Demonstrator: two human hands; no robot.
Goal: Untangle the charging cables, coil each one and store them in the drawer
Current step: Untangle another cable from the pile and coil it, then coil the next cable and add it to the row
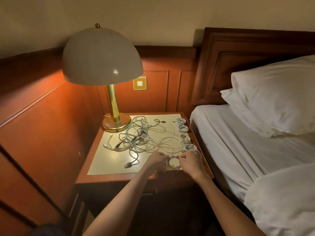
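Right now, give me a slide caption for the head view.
Left hand and right hand hold a white coil at the nightstand, beside four finished coils and a tangle.

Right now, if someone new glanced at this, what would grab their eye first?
The lit dome lamp at the back left corner of the nightstand stands out first, glowing over a tangle of cables spread across the top. Near the front edge, the left hand and right hand both hold a white coil, with four finished coils lined along the right edge.
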